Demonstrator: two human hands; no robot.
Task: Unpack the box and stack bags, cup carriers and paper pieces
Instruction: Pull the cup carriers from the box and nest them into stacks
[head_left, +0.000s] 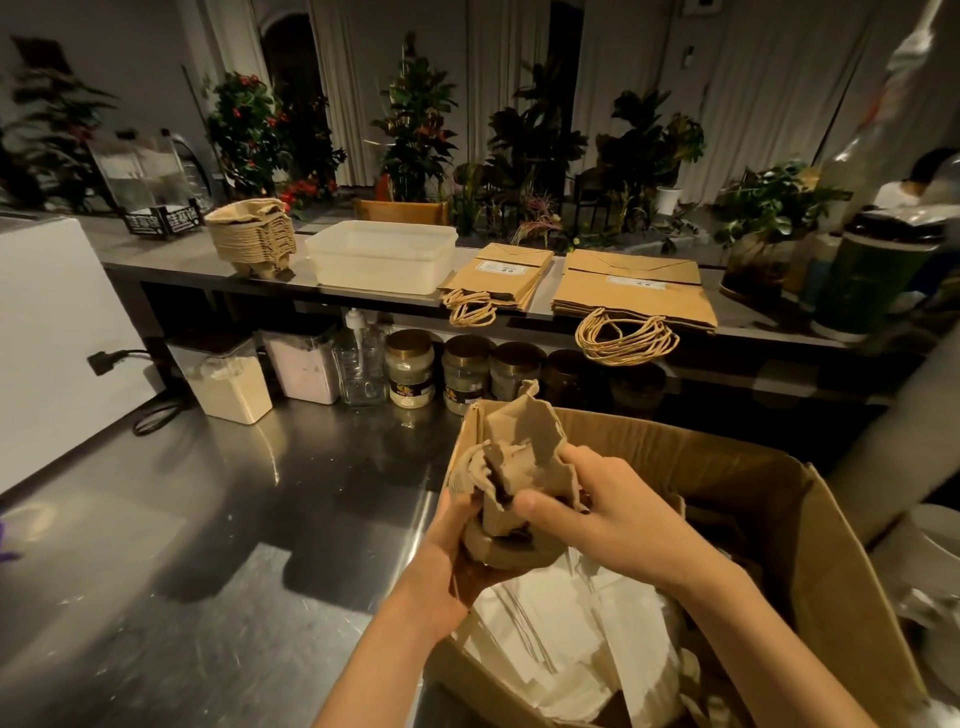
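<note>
An open cardboard box (810, 530) stands on the steel counter at the lower right, with white paper pieces (566, 639) inside. Above its near-left corner both hands hold a bundle of brown pulp cup carriers (519, 467). My left hand (457, 551) grips the bundle from below. My right hand (602, 509) grips it from the right, thumb on the front. On the raised shelf behind sit a stack of cup carriers (252, 236) and two flat stacks of brown paper bags, one narrow (498, 275) and one wide (634, 296), handles hanging over the edge.
A white plastic tub (382, 254) sits between the carrier stack and the bags. Under the shelf stand powder containers (228, 384), a pump bottle (361, 358) and several jars (410, 369). A white appliance (47, 338) is at left. Bare steel counter (208, 519) lies left of the box.
</note>
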